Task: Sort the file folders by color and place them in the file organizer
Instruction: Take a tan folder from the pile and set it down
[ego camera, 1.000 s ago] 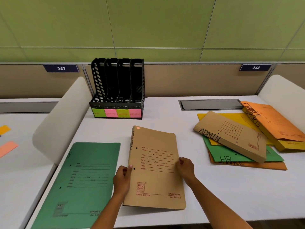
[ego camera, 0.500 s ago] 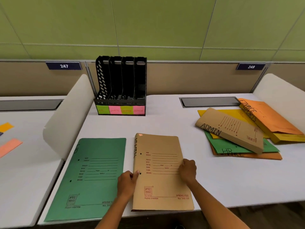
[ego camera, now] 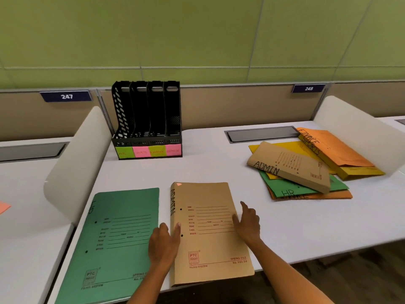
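A brown ADMIN folder (ego camera: 208, 233) lies flat at the desk's front edge. My left hand (ego camera: 164, 244) rests against its spine edge, fingers loosely bent. My right hand (ego camera: 247, 222) touches its right edge with fingers spread, holding nothing. A green folder (ego camera: 118, 238) lies flat just left of it. At the back stands the black file organizer (ego camera: 149, 119) with four empty slots and coloured sticky labels. To the right sits a loose pile: a brown ADMIN folder (ego camera: 289, 165) on top, a green HR folder (ego camera: 285, 187), a yellow one (ego camera: 291, 148) and an orange FINANCE folder (ego camera: 333, 148).
White curved dividers stand at the desk's left (ego camera: 74, 163) and right (ego camera: 355, 132). A grey cable hatch (ego camera: 260, 133) is set in the desk behind the pile. Bare desk lies between the organizer and the flat folders. The neighbouring left desk holds an orange slip (ego camera: 3, 208).
The brown folder went from being tilted up in both hands to lying flat on the desk. My right hand has let go and opened at its right edge.
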`<move>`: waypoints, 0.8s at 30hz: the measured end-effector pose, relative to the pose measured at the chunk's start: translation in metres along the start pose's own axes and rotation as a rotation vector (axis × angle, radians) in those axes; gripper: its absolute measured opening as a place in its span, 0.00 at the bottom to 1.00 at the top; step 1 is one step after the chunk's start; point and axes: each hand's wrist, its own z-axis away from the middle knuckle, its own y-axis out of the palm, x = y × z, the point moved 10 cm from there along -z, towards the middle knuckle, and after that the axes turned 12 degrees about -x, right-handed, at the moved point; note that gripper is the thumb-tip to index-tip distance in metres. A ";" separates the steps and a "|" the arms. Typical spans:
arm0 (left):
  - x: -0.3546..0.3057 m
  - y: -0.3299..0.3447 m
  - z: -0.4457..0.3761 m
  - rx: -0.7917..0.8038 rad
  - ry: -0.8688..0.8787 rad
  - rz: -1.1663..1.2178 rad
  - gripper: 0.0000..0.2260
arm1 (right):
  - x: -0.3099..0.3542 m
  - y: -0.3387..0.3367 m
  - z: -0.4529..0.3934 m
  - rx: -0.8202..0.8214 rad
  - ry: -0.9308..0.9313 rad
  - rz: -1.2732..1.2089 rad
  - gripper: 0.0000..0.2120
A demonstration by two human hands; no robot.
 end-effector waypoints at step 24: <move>-0.213 0.103 0.134 0.156 0.400 0.129 0.26 | -0.224 -0.186 -0.003 -0.206 0.081 0.175 0.38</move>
